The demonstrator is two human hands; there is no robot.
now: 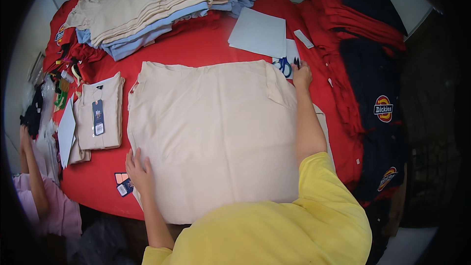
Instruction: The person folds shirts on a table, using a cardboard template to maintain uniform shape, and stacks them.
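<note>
A cream garment (pixel 211 132) lies spread flat before me, its top right corner folded over. My left hand (pixel 140 172) rests on its left edge, fingers spread and holding nothing. Beyond the garment's far right corner, my right hand (pixel 302 75) is closed round a small dark pointed tool (pixel 296 62), whose kind I cannot make out. Blue-handled scissors (pixel 283 66) lie just left of that hand, on a white card (pixel 292 48). Left of the garment sits a folded cream shirt (pixel 87 113) with a dark hang tag (pixel 98 118) on it.
A red cloth (pixel 103 186) covers the table. Cream and blue garments (pixel 157 5) are stacked at the back. White sheets (pixel 257 32) lie back right; red and navy garments (pixel 375 93) line the right side. Loose tags (pixel 123 184) lie front left. Another person's arm (pixel 34 172) shows far left.
</note>
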